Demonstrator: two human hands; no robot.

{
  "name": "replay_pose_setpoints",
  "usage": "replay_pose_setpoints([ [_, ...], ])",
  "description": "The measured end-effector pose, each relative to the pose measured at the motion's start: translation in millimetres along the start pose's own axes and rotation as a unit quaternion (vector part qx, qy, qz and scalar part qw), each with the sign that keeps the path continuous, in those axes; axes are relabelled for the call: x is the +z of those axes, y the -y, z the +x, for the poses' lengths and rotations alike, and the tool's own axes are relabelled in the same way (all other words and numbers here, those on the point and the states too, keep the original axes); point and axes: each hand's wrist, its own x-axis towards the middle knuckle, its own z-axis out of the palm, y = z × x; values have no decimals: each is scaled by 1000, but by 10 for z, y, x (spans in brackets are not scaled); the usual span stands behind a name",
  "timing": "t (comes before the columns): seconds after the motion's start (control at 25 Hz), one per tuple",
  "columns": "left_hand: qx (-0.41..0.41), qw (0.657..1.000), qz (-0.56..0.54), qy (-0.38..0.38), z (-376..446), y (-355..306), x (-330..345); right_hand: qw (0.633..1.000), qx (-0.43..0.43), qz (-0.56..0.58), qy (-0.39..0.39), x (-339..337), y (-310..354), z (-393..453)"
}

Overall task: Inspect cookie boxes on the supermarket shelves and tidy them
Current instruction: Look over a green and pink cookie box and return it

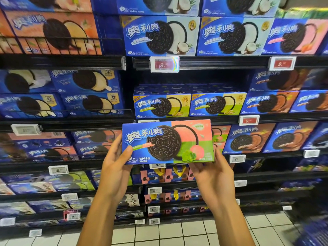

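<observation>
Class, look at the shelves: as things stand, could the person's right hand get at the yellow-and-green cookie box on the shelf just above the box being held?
Probably not at once. The right hand grips the held peach cookie box, as does the left hand. The yellow-and-green box itself stands unblocked at the shelf front.

black shelving (204, 63) | price tags (164, 64) | white tiled floor (186, 231)

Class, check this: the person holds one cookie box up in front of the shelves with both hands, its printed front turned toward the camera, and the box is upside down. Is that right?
One slip: the cookie box is upright, not upside down; its lettering reads the right way up in the head view. The left hand and right hand do hold it, front toward the camera, before the shelves.
</observation>
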Motion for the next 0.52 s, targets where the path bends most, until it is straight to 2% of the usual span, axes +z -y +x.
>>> replay_pose_setpoints([
  [0.24, -14, 1000, -8, 19, -14, 53, 11, 999, 27, 22, 35, -9, -3, -3],
  [0.52, -13, 1000, -6, 20, -4, 57, -21, 999, 14, 18, 38, -19, -29, 9],
])
